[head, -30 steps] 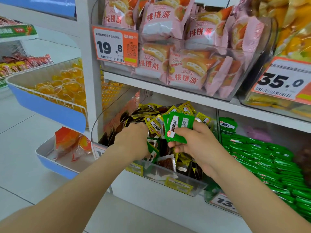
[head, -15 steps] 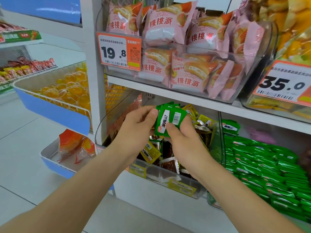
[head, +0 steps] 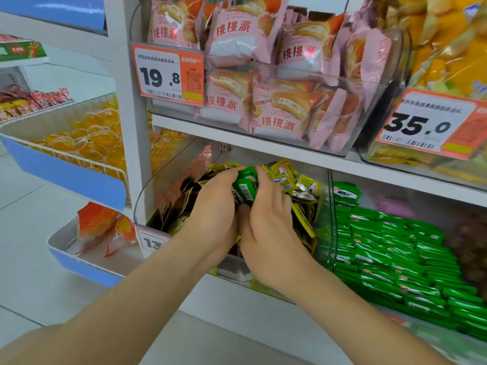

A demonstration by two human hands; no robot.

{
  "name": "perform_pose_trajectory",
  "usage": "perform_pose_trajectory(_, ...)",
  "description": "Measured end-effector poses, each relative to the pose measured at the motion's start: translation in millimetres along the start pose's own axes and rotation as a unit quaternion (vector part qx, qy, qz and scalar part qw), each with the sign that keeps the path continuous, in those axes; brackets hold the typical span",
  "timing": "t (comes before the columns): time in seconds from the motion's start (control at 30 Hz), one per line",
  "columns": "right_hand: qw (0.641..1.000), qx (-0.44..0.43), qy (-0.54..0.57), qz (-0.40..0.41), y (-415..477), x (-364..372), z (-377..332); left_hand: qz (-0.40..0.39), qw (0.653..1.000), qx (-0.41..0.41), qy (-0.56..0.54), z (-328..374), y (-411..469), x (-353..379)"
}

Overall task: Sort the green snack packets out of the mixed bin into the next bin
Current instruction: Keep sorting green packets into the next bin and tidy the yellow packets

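My left hand (head: pixel 213 214) and right hand (head: pixel 268 219) sit low in the mixed bin (head: pixel 143 198), cupped together. Each curls its fingers around a bunch of green snack packets (head: pixel 245 189), squeezed between my palms above the yellow and brown sachets (head: pixel 305 183). Just to the right, the next bin (head: pixel 335 248) holds rows of matching green packets (head: pixel 395 248).
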State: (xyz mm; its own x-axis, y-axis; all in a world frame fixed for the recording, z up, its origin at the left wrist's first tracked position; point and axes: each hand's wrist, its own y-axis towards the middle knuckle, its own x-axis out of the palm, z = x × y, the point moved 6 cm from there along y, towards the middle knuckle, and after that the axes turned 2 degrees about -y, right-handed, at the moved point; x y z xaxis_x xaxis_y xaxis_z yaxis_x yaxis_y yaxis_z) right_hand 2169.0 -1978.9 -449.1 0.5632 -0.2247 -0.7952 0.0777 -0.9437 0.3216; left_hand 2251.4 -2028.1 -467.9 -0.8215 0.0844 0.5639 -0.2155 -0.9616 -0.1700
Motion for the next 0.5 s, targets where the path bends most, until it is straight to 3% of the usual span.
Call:
perform_pose_trajectory(0.1,0.999,0.032,0.002,0.035,-4.9,-23.4,15.4,-0.047,0.999,0.014,0.02,-7.1,-10.4,23.9)
perform_pose_trajectory(0.17,0.999,0.039,-0.007,0.032,-10.1,-41.5,28.7,-0.055,0.985,0.068,0.15,-9.0,-14.8,35.0)
perform_pose_trajectory(0.27,0.996,0.081,-0.007,0.029,-21.9,-77.2,48.0,-0.085,0.914,0.156,0.366,-11.6,-19.2,52.0)
perform_pose_trajectory(0.33,0.983,0.167,0.073,0.027,-31.7,-97.6,64.0,-0.112,0.877,0.214,0.417,-15.9,-19.7,62.7)
perform_pose_trajectory(0.43,0.917,0.326,0.218,0.071,-48.0,-110.4,108.7,-0.124,0.82,0.254,0.498,-25.3,-22.0,75.5)
perform_pose_trajectory(0.5,0.913,0.36,0.174,0.081,-51.1,-109.4,139.7,-0.121,0.784,0.266,0.547,-33.7,-20.0,81.8)
